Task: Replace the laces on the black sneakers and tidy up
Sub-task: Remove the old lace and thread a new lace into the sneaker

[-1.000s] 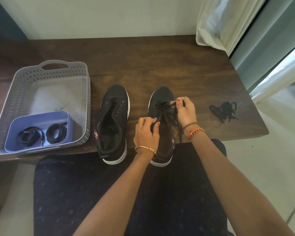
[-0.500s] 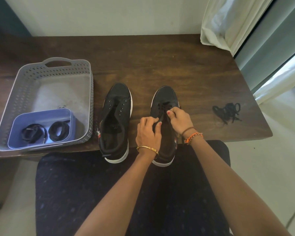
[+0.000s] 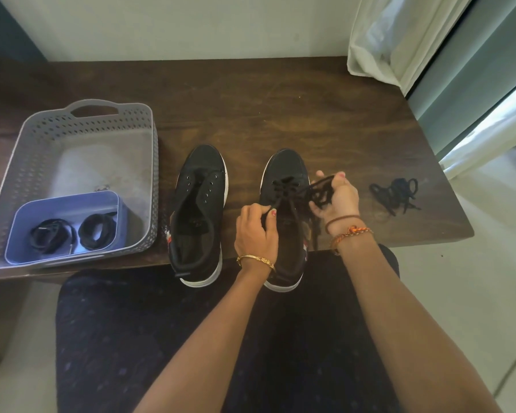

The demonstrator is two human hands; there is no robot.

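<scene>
Unlacing the right sneaker [image 3: 283,216] — right hand [image 3: 335,198] grips gathered lace [image 3: 320,190], left hand [image 3: 255,231] pinches a strand; next, pull it free.

Table [image 3: 251,93]: I see dark brown wood set against a pale wall [image 3: 176,25].
Curtain [image 3: 399,40]: white, hanging at the far right corner.
Floor [image 3: 495,263]: light, possibly tiled; I can't tell.
Lap fabric [image 3: 161,338]: dark, faintly dotted.

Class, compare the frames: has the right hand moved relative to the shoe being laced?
Yes. The right hand, gripping the lace, has shifted from above the shoe rightward, off its side.
</scene>
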